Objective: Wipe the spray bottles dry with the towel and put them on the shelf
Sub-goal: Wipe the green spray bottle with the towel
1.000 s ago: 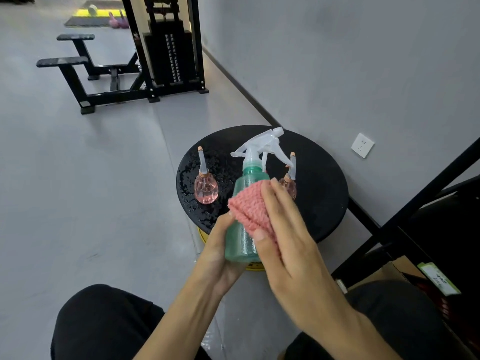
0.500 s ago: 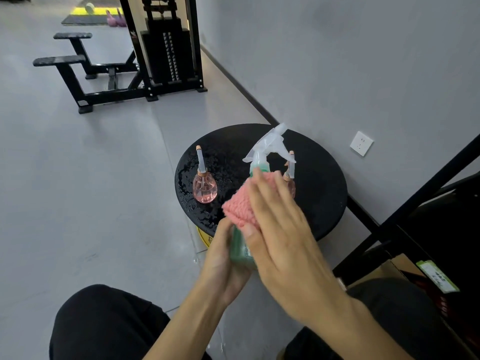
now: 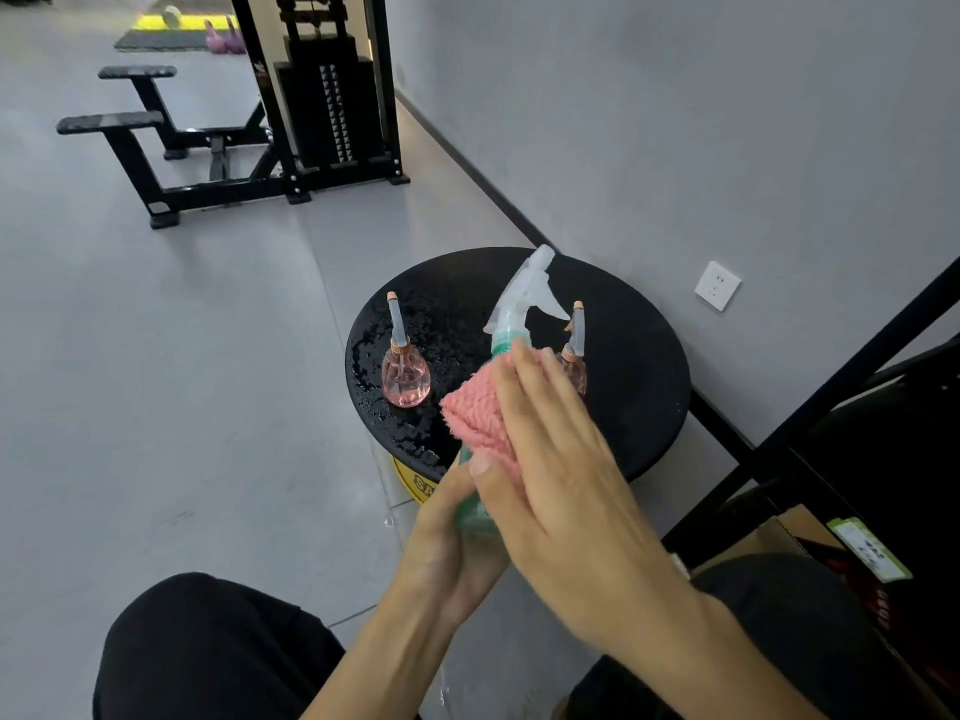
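Observation:
My left hand (image 3: 449,553) grips the base of a green spray bottle (image 3: 472,514) with a clear trigger head, holding it above the near edge of a round black table (image 3: 639,366). My right hand (image 3: 561,475) wraps a pink towel (image 3: 475,415) around the bottle's upper body, so most of the body is hidden. Two small pink bottles with thin nozzles stand on the wet tabletop: one (image 3: 405,376) at the left, the other (image 3: 574,356) partly hidden behind my right hand.
A black shelf frame (image 3: 852,376) rises at the right, with a cardboard box and labelled items low inside it. A grey wall with a white socket (image 3: 718,286) runs behind the table. A black weight machine and benches (image 3: 291,122) stand farther off on the grey floor.
The towel and my right hand have slid up the green bottle towards its neck. The bottle has turned, and its trigger head now points up and away.

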`<state>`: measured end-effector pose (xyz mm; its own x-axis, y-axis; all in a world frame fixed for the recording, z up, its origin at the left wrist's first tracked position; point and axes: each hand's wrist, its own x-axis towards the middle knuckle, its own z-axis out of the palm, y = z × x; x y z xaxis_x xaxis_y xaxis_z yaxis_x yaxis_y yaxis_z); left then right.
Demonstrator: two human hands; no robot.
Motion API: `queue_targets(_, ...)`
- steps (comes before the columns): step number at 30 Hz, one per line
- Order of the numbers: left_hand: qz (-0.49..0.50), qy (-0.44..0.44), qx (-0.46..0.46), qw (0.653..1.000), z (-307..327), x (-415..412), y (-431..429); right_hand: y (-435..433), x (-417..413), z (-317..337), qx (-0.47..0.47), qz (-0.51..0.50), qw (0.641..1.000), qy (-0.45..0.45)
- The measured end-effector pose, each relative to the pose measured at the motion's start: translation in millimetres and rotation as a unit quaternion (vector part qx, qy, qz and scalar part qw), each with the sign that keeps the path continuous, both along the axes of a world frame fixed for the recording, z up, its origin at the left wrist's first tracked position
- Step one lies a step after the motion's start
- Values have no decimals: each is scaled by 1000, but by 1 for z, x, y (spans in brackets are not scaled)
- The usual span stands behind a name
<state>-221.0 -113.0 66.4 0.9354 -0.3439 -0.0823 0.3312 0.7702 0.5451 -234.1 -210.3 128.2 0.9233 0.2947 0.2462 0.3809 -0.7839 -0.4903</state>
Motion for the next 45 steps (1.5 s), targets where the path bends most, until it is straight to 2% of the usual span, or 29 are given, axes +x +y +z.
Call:
queue_targets(5,-17,-11,12,1000,0,2,4,-8,7,-1,49,30,998,30)
queue_targets(10,-40,-60,72,995,2,0,0,-19,35,14,133,-9,989,67)
queue_targets(19,-27,-44,73,996,3,4,6,-13,5,-2,85,9,992,-93)
queue_targets(23,-62,-15,51,997,5,0,0,-18,22,8,91,-15,994,-66)
queue_targets(26,-84,0,62,995,6,-3,-4,-20,32,16,91,-43,995,-15)
queue_targets(28,-81,9,68,994,5,-2,-3,-18,27,16,84,-24,996,7)
queue_targets(34,-36,21,59,997,5,3,5,-9,-3,1,3,28,1000,-11)
queue_targets(37,-45,12,50,998,10,1,3,-11,6,5,33,26,999,-17)
queue_targets(41,-63,-8,69,996,11,-1,-1,-20,28,17,107,-8,993,44)
queue_targets(45,-48,2,56,997,9,-1,0,-14,17,14,77,1,997,16)
